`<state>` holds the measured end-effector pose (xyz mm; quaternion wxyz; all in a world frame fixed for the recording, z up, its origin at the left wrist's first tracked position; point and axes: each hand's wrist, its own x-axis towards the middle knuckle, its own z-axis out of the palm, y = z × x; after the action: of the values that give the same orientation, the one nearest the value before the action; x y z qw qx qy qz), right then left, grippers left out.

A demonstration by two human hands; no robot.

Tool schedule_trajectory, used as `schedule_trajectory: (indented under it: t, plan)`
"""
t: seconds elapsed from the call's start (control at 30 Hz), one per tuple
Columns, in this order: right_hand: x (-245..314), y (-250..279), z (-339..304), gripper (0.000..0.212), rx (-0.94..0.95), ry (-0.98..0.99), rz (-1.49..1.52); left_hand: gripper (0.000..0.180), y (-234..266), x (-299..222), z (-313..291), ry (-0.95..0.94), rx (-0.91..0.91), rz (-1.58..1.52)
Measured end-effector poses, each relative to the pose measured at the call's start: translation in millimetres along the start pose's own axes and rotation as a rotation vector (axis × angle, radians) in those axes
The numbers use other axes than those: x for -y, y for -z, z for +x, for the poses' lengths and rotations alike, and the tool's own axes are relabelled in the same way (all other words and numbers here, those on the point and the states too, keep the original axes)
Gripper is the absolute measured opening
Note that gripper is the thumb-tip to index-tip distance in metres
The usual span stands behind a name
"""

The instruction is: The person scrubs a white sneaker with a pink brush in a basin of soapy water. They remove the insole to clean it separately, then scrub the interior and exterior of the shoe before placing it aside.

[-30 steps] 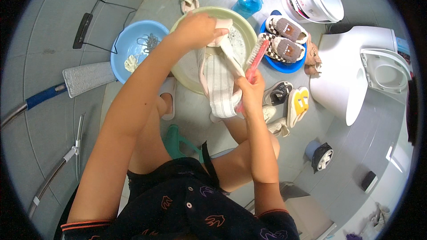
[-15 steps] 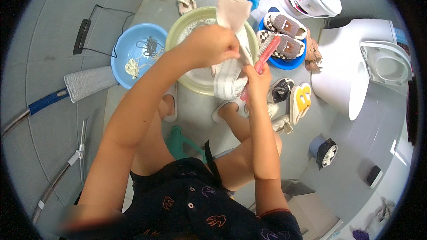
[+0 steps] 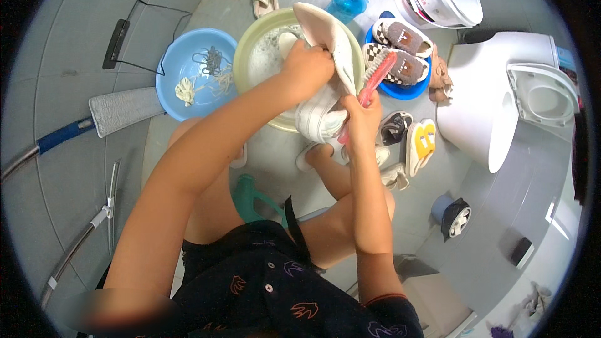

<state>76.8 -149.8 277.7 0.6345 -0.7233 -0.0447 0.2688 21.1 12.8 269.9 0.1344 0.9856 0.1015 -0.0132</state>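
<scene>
Bright, edges curved, corners black, lower left blurred

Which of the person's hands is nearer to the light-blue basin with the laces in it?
Left. The left hand grips the white shoe above the yellow-green tub, right of the light-blue basin; the right hand, holding the pink brush, is farther right.

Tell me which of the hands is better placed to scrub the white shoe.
Probably the right hand: it grips the pink brush, bristles facing toward the white shoe. The left hand is on the shoe, without a brush.
</scene>
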Motion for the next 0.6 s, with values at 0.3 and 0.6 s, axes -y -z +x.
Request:
schedule_trajectory:
  t: [0.3,0.6]
  plan:
    - [10.3,-8.5,-1.7,0.027,0.002,-0.047,0.044,0.013,-4.0,-0.7,2.2,0.014,-0.131,-0.027]
    - [19.1,-8.8,0.3,0.027,0.006,0.038,0.018,0.008,10.6,-7.4,8.6,0.045,-0.382,-0.117]
